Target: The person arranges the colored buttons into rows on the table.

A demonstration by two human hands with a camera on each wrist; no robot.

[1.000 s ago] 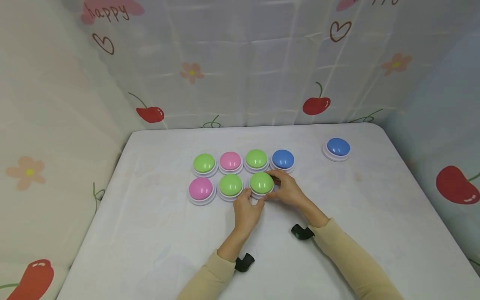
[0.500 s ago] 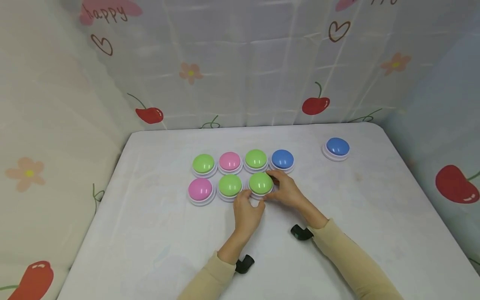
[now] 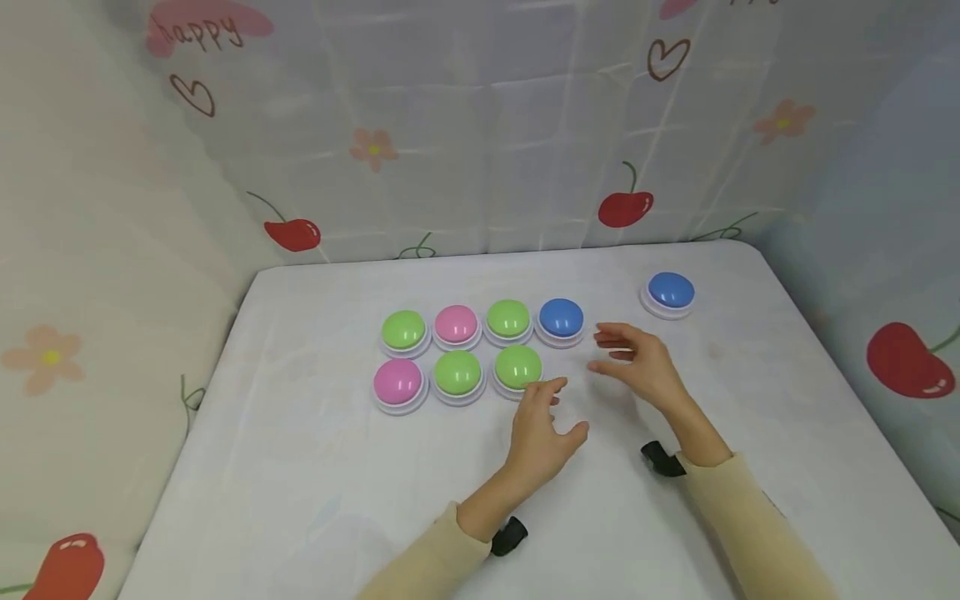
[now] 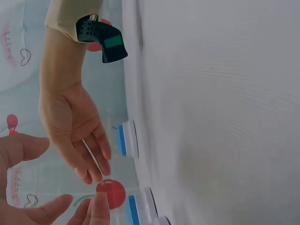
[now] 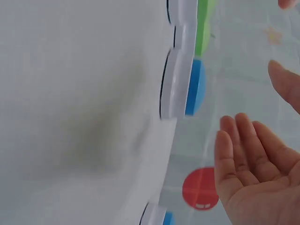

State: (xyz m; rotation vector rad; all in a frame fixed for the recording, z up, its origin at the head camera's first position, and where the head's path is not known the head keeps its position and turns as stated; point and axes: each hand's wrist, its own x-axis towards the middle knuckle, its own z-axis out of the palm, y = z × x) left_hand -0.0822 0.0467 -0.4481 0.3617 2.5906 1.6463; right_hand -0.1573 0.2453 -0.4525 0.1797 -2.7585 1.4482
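Note:
My left hand (image 3: 538, 442) holds nothing; its thumb and fingers are spread, and its fingertips overlap the lower edge of the front-row green button (image 3: 518, 367) in the head view. My right hand (image 3: 643, 365), fingers loosely bent and apart, holds nothing to the right of that button. Left of the green button sit another green button (image 3: 457, 372) and a magenta button (image 3: 398, 382). Behind them stands a row with a green button (image 3: 403, 330), a pink button (image 3: 456, 323), a green button (image 3: 508, 318) and a blue button (image 3: 561, 318). All have round white bases.
A separate blue button (image 3: 671, 290) stands at the table's back right. The white table (image 3: 300, 467) meets a printed curtain (image 3: 480, 167) along its back edge. Dark wrist-camera mounts (image 3: 663, 459) stick out near both sleeves.
Both hands have let go of the front-row green button. The right hand has moved off to the right, and the left has shifted rightward with its fingers spreading. The buttons keep their arrangement.

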